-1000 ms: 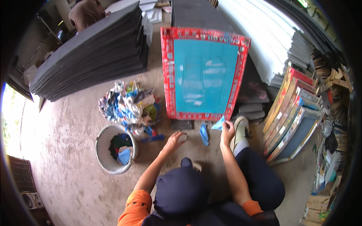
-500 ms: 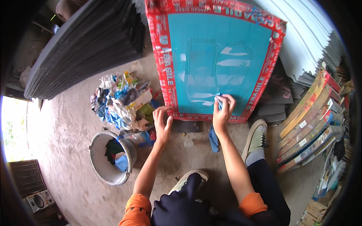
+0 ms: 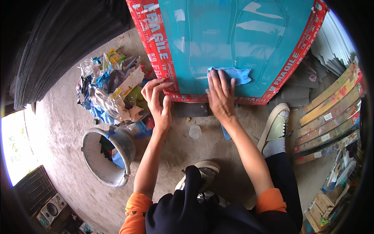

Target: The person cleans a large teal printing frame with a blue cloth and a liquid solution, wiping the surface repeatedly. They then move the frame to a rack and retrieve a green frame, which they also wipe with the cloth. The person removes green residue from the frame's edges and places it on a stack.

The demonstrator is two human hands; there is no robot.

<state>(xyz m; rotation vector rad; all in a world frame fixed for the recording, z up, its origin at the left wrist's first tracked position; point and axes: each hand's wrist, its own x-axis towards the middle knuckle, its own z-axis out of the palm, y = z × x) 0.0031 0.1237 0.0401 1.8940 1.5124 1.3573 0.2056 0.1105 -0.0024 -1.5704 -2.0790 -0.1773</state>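
The right hand (image 3: 220, 94) lay flat, fingers spread, pressing a crumpled blue cloth (image 3: 233, 74) against the teal screen of a large rectangular frame edged in red tape (image 3: 218, 35), near its lower edge. The left hand (image 3: 157, 102) was half open, fingertips touching the frame's red-taped lower left corner, gripping nothing. Nearby on the concrete floor (image 3: 58, 117) sat a grey metal bucket (image 3: 107, 156) and a heap of crumpled plastic wrappers (image 3: 111, 91).
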